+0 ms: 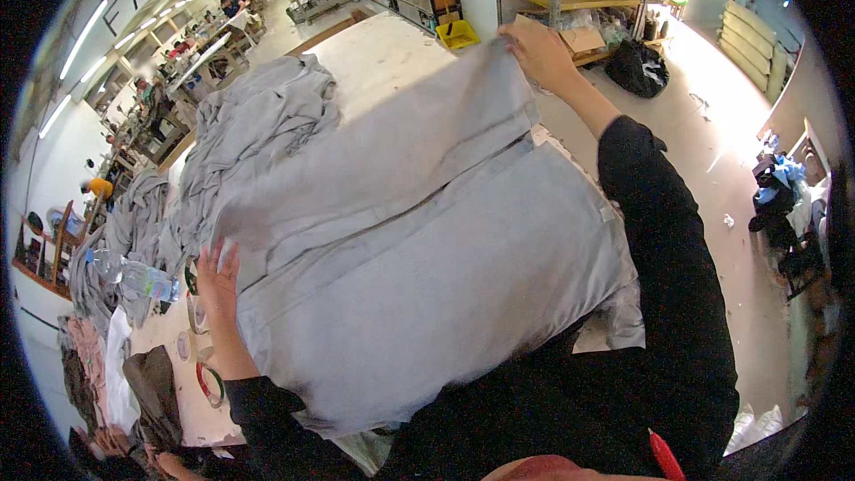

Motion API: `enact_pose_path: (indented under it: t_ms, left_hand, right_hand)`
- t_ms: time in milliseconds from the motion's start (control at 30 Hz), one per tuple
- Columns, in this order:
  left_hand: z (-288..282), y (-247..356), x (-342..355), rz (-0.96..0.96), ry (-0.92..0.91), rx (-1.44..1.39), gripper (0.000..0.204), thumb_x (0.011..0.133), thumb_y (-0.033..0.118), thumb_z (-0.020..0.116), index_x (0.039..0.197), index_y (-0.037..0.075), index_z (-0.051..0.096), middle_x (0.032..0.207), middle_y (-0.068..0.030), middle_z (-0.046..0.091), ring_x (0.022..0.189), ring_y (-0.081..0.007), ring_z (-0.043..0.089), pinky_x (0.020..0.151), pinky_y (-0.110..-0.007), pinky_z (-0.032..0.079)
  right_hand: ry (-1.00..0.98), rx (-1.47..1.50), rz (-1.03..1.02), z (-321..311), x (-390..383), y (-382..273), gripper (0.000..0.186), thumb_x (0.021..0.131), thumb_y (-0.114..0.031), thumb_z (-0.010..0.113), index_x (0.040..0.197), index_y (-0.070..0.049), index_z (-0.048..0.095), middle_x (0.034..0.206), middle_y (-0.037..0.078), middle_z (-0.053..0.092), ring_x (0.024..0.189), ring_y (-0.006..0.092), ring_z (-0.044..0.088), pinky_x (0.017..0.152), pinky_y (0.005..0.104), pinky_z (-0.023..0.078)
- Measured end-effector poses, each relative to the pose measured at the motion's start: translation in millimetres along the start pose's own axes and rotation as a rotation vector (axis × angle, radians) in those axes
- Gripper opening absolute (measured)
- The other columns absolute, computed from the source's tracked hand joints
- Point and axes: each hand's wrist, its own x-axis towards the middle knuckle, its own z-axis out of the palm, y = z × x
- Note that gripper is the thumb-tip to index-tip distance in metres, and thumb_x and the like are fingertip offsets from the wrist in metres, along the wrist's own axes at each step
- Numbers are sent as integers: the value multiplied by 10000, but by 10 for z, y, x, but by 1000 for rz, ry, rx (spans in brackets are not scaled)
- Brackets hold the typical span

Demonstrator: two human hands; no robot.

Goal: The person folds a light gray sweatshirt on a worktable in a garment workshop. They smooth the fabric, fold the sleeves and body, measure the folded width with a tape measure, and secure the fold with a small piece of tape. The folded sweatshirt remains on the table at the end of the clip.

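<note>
The right hand [539, 52] pinches the far corner of a large grey garment [419, 249], while the left hand [216, 281] grips its near-left edge with fingers curled over the cloth — the piece hangs stretched between the two grips above the worktable [383, 53]. Just beyond the left grip lies a heap of grey garments [258, 125], with tape rolls [207, 374] below it — slack cloth could probably snag or drag these, or slip from the thin right-hand pinch.

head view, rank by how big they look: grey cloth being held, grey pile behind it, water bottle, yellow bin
1. Grey cloth, held by both hands, nearest the camera, which inflates it.
2. Grey pile.
3. Water bottle.
4. Yellow bin, far off, so its true size against the bottle is unsure.
</note>
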Motion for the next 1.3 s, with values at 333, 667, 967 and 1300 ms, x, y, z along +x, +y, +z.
enact_pose_path:
  t_ms: [333, 667, 967, 1300]
  left_hand:
    - [-155, -588, -1620, 56, 21, 1621, 520, 973, 343, 532, 1412, 83, 430, 1497, -139, 401, 1422, -334, 301, 1148, -495, 203]
    - [-200, -600, -1714, 53, 90, 1545, 516, 976, 389, 510, 1419, 135, 440, 1518, -106, 390, 1439, -330, 277, 1148, -547, 159]
    - [-230, -655, -1684, 114, 82, 1562, 506, 972, 329, 525, 1421, 111, 437, 1496, -112, 418, 1426, -329, 299, 1149, -519, 179]
    - [-326, -652, -1560, 350, 92, 1344, 293, 935, 110, 547, 1212, 23, 581, 1253, -189, 569, 1199, -383, 497, 1049, -449, 360]
  right_hand:
    - [-536, 135, 676, 90, -1332, -133, 464, 861, -482, 605, 992, -40, 661, 904, 202, 683, 874, 372, 654, 768, 478, 497]
    - [-758, 377, 736, 51, -1121, 64, 505, 792, -520, 694, 749, -19, 659, 713, 140, 667, 706, 260, 654, 676, 382, 508]
    - [-372, 315, 454, -284, -1815, 24, 278, 903, -309, 641, 883, -33, 609, 773, 152, 655, 755, 288, 636, 687, 397, 493]
    - [-577, -161, 549, 110, -2034, 65, 388, 931, -160, 489, 1309, -79, 514, 1209, 227, 616, 1014, 405, 626, 838, 512, 494]
